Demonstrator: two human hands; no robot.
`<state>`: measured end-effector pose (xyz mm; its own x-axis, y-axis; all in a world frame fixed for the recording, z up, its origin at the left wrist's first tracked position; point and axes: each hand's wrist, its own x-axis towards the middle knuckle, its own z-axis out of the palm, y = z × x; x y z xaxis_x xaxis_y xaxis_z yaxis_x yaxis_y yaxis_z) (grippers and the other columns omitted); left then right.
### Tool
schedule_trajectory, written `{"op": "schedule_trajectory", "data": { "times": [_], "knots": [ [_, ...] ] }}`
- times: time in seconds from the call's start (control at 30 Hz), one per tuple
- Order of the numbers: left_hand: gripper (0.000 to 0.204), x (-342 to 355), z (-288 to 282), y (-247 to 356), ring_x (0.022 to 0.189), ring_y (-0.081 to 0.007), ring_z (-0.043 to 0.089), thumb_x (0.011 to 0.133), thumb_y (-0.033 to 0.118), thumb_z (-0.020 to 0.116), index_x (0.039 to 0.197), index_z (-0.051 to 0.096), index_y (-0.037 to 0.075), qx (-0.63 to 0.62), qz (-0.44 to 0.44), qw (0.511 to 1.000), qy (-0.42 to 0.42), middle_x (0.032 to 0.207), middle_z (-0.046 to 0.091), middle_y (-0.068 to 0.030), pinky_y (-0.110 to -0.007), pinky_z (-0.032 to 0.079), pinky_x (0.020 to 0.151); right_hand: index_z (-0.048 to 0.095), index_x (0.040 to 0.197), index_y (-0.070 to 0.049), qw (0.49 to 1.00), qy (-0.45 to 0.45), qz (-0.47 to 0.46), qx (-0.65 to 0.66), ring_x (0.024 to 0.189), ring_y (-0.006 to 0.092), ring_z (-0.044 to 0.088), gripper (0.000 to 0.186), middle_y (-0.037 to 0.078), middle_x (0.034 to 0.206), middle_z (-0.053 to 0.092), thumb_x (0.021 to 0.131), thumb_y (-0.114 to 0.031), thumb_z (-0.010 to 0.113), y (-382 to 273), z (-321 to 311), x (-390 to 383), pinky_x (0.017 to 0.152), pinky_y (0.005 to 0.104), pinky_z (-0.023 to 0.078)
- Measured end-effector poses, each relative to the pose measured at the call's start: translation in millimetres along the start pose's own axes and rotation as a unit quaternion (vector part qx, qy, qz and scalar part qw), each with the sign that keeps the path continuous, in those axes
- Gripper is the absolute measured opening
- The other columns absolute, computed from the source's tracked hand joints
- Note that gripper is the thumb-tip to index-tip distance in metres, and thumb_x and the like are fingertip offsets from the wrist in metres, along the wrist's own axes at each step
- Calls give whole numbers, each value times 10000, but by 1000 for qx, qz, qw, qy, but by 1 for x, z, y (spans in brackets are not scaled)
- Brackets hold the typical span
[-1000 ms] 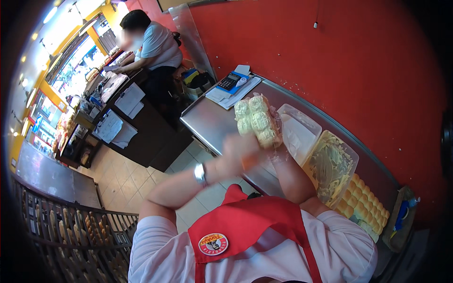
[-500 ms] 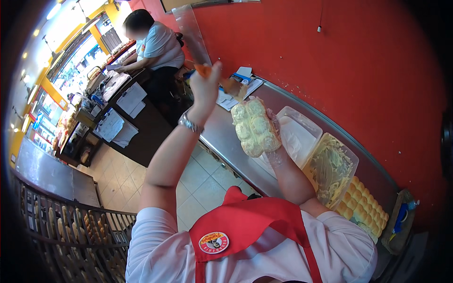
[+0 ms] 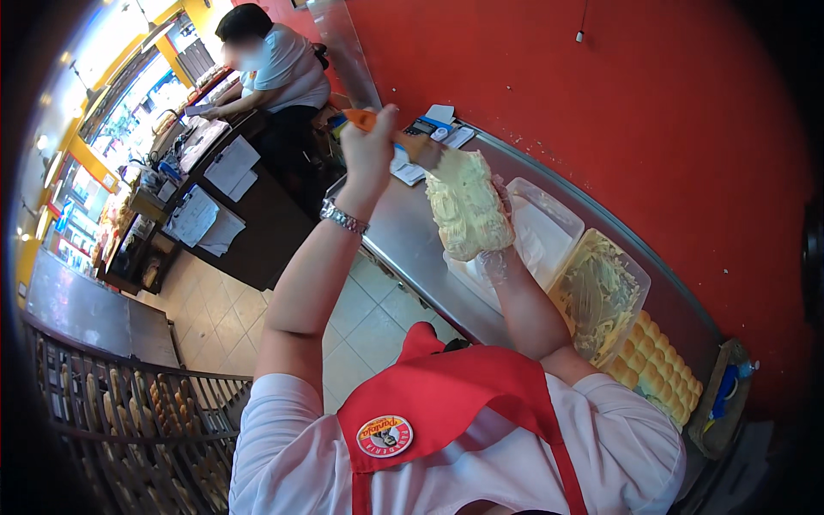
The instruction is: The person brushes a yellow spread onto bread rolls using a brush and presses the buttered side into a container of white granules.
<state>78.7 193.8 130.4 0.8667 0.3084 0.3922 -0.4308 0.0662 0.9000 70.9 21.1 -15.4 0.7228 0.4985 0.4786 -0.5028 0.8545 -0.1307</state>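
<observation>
My left hand (image 3: 369,156), with a metal watch on the wrist, is closed around an orange-handled brush (image 3: 421,152). The bristles, blurred by motion, are at the top left edge of a block of bread rolls (image 3: 468,206). Pale yellow cream covers the block, with stroke marks along its side. In a clear plastic glove, my right hand (image 3: 497,260) holds the block up from beneath and behind, so most of its fingers are hidden. Beside it on the counter, a clear plastic tub (image 3: 637,290) has yellow cream smeared over its walls.
A second, whitish tub (image 3: 558,219) stands on the metal counter (image 3: 390,223). Golden rolls (image 3: 657,369) lie at the right, near a basket (image 3: 719,408) with blue items. Papers and a calculator (image 3: 421,127) lie further back. A person (image 3: 287,77) sits at a desk; a bread rack (image 3: 129,412) stands left.
The bread block has turned in my right hand: its rounded tops faced me before, and a flatter, cream-streaked side shows now. The brush has shifted slightly, staying at the block's upper edge.
</observation>
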Motion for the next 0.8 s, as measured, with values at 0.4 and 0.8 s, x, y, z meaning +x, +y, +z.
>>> {"op": "schedule_trajectory", "data": {
  "times": [0.4, 0.8],
  "knots": [
    [88, -107, 34, -24, 567, -121, 549, 818, 143, 626, 779, 625, 65, 233, 308, 878, -283, 662, 590, -26, -273, 434, 486, 476, 1328, -118, 993, 46, -84, 63, 1183, 392, 495, 532, 173, 1317, 495, 894, -424, 442, -14, -17, -9, 970, 576, 402],
    [211, -162, 7, -23, 583, -177, 528, 710, 100, 726, 642, 535, 156, 289, 582, 683, -334, 636, 493, 25, -294, 419, 502, 502, 1277, -106, 995, 7, -88, 44, 1093, 386, 551, 538, 166, 1290, 506, 873, -461, 494, -42, -13, -20, 861, 531, 502]
  ]
}}
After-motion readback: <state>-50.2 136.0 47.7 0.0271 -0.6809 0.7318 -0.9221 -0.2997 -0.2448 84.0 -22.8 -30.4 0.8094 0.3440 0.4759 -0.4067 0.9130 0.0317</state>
